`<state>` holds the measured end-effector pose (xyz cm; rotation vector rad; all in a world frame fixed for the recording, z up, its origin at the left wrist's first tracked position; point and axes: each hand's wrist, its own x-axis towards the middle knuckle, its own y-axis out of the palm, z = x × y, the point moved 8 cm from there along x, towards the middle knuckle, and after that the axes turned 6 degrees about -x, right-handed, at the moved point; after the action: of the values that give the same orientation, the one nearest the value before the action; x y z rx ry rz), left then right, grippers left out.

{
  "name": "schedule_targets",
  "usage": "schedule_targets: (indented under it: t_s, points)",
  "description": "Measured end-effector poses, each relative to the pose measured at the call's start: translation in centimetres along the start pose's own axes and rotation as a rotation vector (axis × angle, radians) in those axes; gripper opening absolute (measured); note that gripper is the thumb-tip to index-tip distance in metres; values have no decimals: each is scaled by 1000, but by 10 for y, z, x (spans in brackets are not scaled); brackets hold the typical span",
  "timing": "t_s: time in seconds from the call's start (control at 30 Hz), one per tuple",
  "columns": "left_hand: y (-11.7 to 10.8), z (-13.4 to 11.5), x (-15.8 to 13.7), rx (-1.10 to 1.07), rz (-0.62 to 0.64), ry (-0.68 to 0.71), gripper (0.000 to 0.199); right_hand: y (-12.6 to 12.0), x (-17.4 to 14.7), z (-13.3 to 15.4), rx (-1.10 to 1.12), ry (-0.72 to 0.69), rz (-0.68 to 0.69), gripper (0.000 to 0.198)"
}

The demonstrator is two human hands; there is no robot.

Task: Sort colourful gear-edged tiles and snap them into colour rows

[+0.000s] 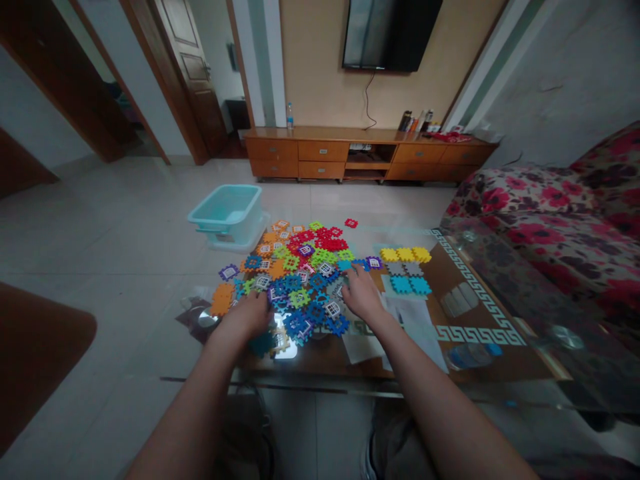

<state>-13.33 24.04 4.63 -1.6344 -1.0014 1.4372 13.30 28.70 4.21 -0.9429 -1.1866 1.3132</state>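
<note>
A heap of interlocking plastic tiles (300,280) in several colours is spread on the glass table. My right hand (361,292) reaches into its right side, fingers bent, its fingertips at a light blue tile (345,265). At the heap's left edge, my left hand (255,312) has its fingers curled down beside a purple tile (275,294); what they hold is hidden. To the right, tiles stand in rows: yellow tiles (405,255), grey tiles (404,269) and light blue tiles (410,285). Orange tiles (223,299) lie beyond my left hand.
A turquoise plastic bin (227,213) stands past the table's far left corner. Papers (415,323) and a water bottle (473,356) lie on the right of the glass table (480,293). A flowered sofa (540,253) is to the right, a low TV cabinet (320,152) across the room.
</note>
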Motion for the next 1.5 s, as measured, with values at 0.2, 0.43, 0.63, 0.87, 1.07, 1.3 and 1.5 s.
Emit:
schedule_targets:
  t_s: [0.2,0.43,0.63,0.87,1.07,1.3,1.5]
  points:
    - [2,2,-3,20,32,-23,42,17,5,-2,-7,-12,79,40]
    - [0,-42,-32,67,4,-5,41,17,0,1,-63,-79,87,41]
    - [6,-69,-42,15,43,86,38,10,-6,6,-19,-162,55,48]
    - [-3,-43,-31,33,8,64,36,-18,-17,15,146,-260,-96,47]
    - [9,-35,-30,25,71,91,44,-42,-32,20,262,-241,-134,33]
    - [14,-29,-28,19,115,71,69,-49,-31,-5,369,-81,-135,18]
    - [15,-19,-22,-54,150,43,71,-42,-29,-17,279,-1,-74,22]
